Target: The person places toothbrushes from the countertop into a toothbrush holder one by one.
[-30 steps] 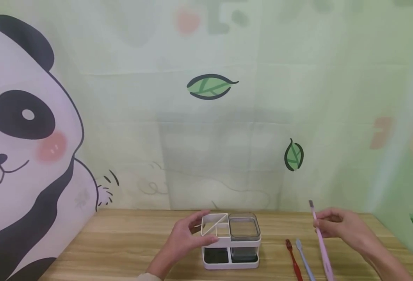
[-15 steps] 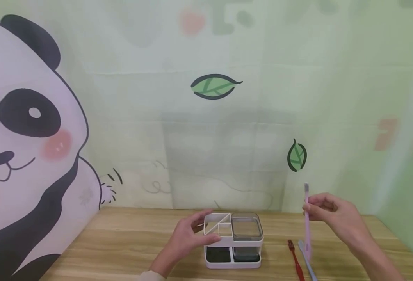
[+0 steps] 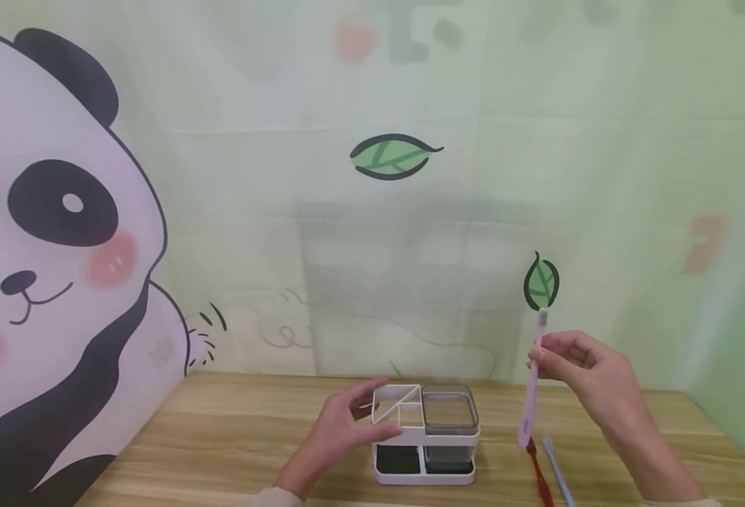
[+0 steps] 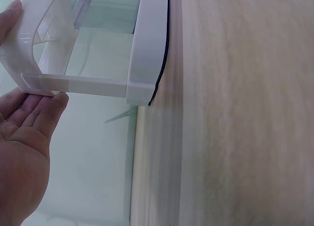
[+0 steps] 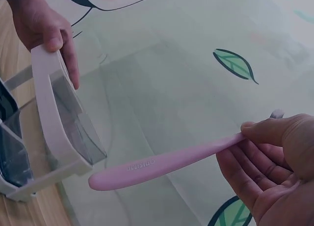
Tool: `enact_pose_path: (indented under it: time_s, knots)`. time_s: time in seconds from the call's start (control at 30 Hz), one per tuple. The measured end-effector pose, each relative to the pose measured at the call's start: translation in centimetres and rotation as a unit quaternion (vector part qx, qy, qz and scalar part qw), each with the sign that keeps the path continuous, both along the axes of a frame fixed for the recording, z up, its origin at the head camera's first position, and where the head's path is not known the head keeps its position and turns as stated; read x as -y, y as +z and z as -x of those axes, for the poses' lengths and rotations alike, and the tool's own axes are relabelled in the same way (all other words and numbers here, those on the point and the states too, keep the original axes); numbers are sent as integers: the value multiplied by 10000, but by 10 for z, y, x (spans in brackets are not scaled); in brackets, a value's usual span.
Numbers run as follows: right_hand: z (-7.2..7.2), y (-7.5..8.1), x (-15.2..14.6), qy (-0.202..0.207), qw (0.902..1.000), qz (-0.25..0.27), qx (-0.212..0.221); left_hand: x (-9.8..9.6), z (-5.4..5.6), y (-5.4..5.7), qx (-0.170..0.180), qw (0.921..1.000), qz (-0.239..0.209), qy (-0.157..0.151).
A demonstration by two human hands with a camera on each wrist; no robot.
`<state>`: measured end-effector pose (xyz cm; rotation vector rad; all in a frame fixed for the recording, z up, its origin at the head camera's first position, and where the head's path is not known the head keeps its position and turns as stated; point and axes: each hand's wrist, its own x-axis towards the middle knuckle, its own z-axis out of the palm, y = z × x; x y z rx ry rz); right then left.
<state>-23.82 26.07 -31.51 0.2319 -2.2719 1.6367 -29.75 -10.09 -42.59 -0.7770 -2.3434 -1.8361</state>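
Observation:
A white toothbrush holder point(image 3: 432, 440) stands on the table, with slanted dividers on its left top and a clear grey cup point(image 3: 450, 431) on its right. My left hand point(image 3: 337, 431) grips the left side of its upper frame, thumb in front and fingers behind. To the right, my right hand point(image 3: 594, 377) pinches a pink toothbrush point(image 3: 531, 401) near its head, between thumb and fingers. The brush hangs nearly upright, bristles up and handle end down. In the right wrist view the handle end point(image 5: 100, 181) points toward the holder's cup side.
A red toothbrush point(image 3: 540, 477) and a light blue toothbrush point(image 3: 560, 473) lie on the wooden table point(image 3: 246, 415) to the right of the holder. Behind the table hangs a green cloth backdrop point(image 3: 410, 282) with a panda and leaves printed on it.
My right hand has lifted the pink toothbrush and carried it leftward, from right of the blue brush to above the red one. The left hand keeps its grip on the holder.

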Motion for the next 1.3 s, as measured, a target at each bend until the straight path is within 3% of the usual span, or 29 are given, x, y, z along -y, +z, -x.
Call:
enact_pose_path:
  time_s: [0.57,0.8,1.3]
  knots:
    - [4,11,48,521,9939,712,-664,1,1,1,19,10000,-61,-41]
    - [6,13,69,494,9921,901,-723,-1,1,3,73,9996,-183,-181]
    - [11,9,96,297,9863,1408,-807,0,0,3,67,9999,-84,-63]
